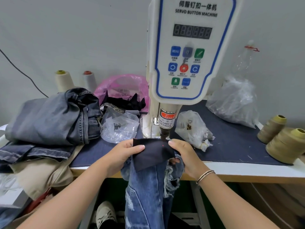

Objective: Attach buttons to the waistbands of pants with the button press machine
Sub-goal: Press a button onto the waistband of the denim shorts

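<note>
Waistband (153, 151) of the jeans (145, 192) lies at the counter (231, 169) edge, long axis 9-to-3 o'clock. Left hand (125, 154) and right hand (184, 154) pinch its ends. Press head (164, 133) stands at 12 o'clock, nearer the right fingers (173, 143).

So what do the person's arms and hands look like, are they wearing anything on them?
Both forearms are bare, with no sleeves in view and no gloves. The right hand has thin metallic bangles round its wrist. The left hand and its wrist wear nothing visible.
</note>
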The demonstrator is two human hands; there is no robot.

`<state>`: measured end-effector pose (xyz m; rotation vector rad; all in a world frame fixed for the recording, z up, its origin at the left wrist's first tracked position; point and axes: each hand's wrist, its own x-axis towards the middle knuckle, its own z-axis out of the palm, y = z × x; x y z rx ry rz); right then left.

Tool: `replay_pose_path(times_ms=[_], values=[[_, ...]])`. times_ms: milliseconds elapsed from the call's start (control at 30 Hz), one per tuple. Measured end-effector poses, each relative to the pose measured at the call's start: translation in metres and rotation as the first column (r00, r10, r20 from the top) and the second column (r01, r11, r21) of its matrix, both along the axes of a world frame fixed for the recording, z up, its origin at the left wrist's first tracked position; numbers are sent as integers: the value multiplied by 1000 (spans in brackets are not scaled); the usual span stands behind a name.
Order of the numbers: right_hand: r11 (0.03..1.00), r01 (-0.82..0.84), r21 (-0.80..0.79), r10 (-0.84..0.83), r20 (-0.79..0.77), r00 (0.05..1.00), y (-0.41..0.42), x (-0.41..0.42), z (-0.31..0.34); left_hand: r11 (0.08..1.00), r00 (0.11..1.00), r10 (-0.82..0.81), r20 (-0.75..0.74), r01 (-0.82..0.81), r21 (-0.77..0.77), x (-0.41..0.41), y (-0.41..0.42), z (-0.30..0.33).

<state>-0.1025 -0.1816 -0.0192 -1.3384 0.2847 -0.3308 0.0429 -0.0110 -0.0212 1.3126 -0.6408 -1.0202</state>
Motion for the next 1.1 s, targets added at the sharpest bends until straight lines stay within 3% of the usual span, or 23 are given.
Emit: replay_pose_path(times_ms=[367,700,833,967,1100], values=[[1000,16,6,-16,53,998,1,3,-8,993,997,76,-15,-77,-89,1,-1,-11],[999,-8,36,6,47,999,1,3,-8,995,995,90,34,-89,-43,1,-2,-10],[999,35,21,-36,54,998,2,1,-7,999,990,-6,140,0,46,3,3,-5],[994,103,28,-105,58,993,3,-2,-7,984,930,-80,359,16,178,2,7,1],[982,146,122,-146,-11,989,-1,-13,-1,985,931,-150,333,111,133,-5,11,9]])
